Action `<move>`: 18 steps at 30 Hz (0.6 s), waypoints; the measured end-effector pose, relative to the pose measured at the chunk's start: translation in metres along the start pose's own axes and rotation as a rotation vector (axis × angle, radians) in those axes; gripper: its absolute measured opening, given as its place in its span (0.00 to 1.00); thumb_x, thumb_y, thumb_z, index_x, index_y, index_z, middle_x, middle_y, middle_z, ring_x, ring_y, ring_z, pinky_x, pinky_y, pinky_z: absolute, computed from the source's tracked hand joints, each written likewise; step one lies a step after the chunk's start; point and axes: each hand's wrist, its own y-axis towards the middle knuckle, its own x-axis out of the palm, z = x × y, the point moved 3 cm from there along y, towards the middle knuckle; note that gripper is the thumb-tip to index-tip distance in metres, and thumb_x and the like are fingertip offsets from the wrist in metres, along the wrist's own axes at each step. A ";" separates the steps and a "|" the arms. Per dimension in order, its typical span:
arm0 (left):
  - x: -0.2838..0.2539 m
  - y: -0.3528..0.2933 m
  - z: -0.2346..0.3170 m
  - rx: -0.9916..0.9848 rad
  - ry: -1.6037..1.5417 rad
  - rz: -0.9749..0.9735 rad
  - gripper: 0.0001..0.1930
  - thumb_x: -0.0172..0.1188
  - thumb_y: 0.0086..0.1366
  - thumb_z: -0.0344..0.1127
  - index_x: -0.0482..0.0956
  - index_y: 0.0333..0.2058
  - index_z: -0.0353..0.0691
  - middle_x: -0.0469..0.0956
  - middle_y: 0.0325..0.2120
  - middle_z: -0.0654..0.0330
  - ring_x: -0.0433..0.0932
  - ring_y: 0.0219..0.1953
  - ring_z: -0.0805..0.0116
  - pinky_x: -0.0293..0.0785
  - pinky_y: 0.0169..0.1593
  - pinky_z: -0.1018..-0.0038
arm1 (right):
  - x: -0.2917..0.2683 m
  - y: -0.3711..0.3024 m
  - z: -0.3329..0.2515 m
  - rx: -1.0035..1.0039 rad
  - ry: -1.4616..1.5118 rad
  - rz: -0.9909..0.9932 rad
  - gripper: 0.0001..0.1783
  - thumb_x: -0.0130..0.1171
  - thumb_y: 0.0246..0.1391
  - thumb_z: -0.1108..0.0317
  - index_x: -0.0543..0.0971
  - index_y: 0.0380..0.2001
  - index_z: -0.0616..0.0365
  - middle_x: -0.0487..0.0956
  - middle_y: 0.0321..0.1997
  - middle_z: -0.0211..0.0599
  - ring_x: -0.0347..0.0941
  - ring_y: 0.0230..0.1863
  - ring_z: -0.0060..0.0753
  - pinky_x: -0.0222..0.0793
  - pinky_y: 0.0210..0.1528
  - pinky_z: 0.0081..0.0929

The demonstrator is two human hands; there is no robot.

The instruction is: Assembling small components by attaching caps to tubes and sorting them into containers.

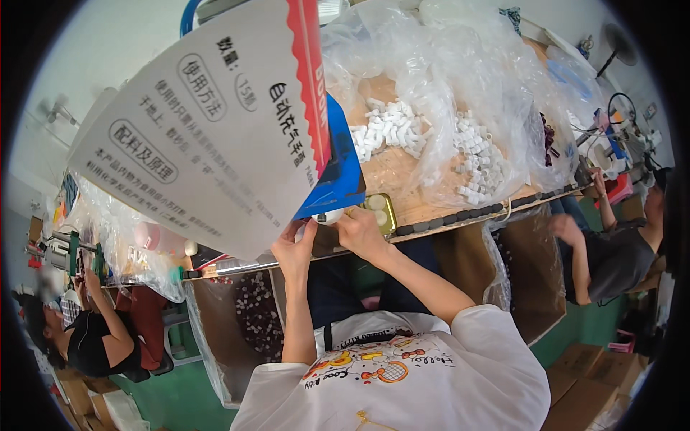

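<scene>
- White piece (pixel 328 217), small, smooth and rounded, with a dark spot on its near side
- It sits below the blue panel (pixel 346 179), by the surface's (pixel 402 190) near edge
- Left hand (pixel 293 248) and right hand (pixel 361 233): fingers pinching it from either side

White T-shirt (pixel 438 395), colourful print (pixel 388 370), dark trousers (pixel 411 286)

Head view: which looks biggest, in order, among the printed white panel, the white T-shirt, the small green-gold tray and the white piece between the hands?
1. Printed white panel, perhaps enlarged by nearness
2. White T-shirt
3. Green-gold tray
4. White piece, partly covered
</scene>
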 end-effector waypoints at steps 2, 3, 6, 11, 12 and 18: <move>0.007 0.003 0.002 0.037 -0.020 -0.011 0.13 0.66 0.57 0.20 0.81 0.42 0.24 0.83 0.36 0.54 0.80 0.39 0.69 0.76 0.49 0.72 | 0.000 0.002 0.004 0.015 0.089 0.026 0.15 0.61 0.40 0.80 0.79 0.36 0.58 0.79 0.29 0.39 0.78 0.32 0.44 0.75 0.33 0.37; 0.010 0.005 0.005 0.081 -0.040 -0.022 0.13 0.66 0.57 0.21 0.81 0.43 0.24 0.83 0.36 0.54 0.81 0.39 0.69 0.75 0.49 0.72 | 0.002 0.002 0.014 0.016 0.089 0.031 0.15 0.61 0.40 0.80 0.79 0.36 0.58 0.79 0.29 0.39 0.78 0.32 0.44 0.75 0.33 0.37; 0.012 0.004 0.009 0.094 -0.030 -0.006 0.13 0.66 0.58 0.22 0.82 0.43 0.26 0.83 0.36 0.55 0.81 0.40 0.70 0.75 0.49 0.73 | 0.012 0.005 0.031 0.041 -0.030 -0.284 0.09 0.62 0.42 0.74 0.80 0.31 0.56 0.78 0.27 0.39 0.77 0.32 0.46 0.73 0.34 0.44; 0.002 -0.003 0.012 0.087 0.015 0.003 0.13 0.66 0.59 0.25 0.82 0.43 0.26 0.84 0.34 0.55 0.81 0.40 0.70 0.74 0.50 0.72 | -0.011 -0.003 0.022 0.410 0.271 -0.063 0.05 0.63 0.45 0.69 0.82 0.28 0.57 0.80 0.26 0.40 0.79 0.32 0.43 0.73 0.37 0.39; -0.002 -0.002 0.000 0.113 0.053 0.003 0.13 0.67 0.59 0.26 0.82 0.43 0.26 0.84 0.34 0.55 0.81 0.40 0.71 0.74 0.49 0.72 | -0.034 -0.004 0.034 0.581 0.371 -0.102 0.07 0.63 0.46 0.68 0.83 0.31 0.58 0.81 0.27 0.40 0.79 0.32 0.41 0.73 0.36 0.38; 0.030 -0.005 -0.010 0.215 0.557 -0.087 0.14 0.74 0.51 0.31 0.85 0.37 0.34 0.84 0.34 0.48 0.83 0.29 0.58 0.75 0.35 0.67 | -0.141 -0.068 0.178 0.784 -0.299 0.470 0.07 0.62 0.49 0.69 0.82 0.31 0.61 0.82 0.27 0.43 0.79 0.29 0.40 0.71 0.31 0.34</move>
